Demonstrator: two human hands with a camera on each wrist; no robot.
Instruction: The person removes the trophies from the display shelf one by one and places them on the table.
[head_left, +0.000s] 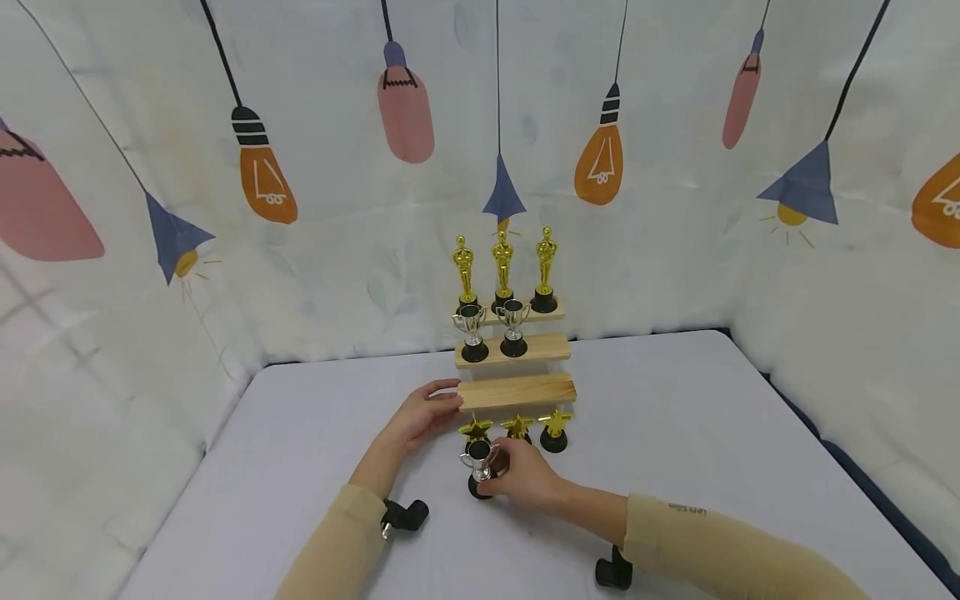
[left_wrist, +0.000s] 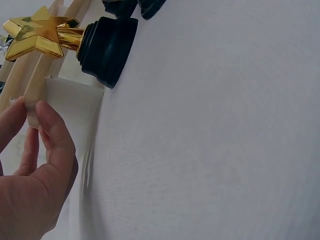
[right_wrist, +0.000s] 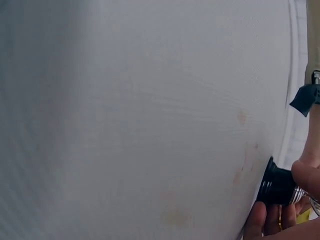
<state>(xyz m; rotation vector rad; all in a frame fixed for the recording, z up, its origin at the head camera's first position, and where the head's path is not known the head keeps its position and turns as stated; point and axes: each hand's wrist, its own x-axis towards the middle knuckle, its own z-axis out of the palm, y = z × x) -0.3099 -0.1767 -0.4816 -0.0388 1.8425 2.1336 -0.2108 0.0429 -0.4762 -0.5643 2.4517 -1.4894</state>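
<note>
My right hand (head_left: 529,477) holds a small silver trophy cup (head_left: 477,452) with a black base at the front of the group. In the right wrist view the thumb and fingers are around the cup's black base (right_wrist: 277,185), low over the white cloth. My left hand (head_left: 426,418) pinches the left end of the lowest wooden shelf board (head_left: 517,392), which carries nothing. The left wrist view shows thumb and fingertips on either side of that board's end (left_wrist: 36,95). Just in front of the board stand three gold star trophies (head_left: 555,423), partly hidden by the right hand and cup.
Two silver cups (head_left: 513,321) stand on the middle board (head_left: 551,346), leaving its right end bare. Three gold figure statuettes (head_left: 545,262) stand on the top board (head_left: 557,313). A white cloth covers the table (head_left: 660,400); a lamp-patterned curtain (head_left: 337,250) hangs behind.
</note>
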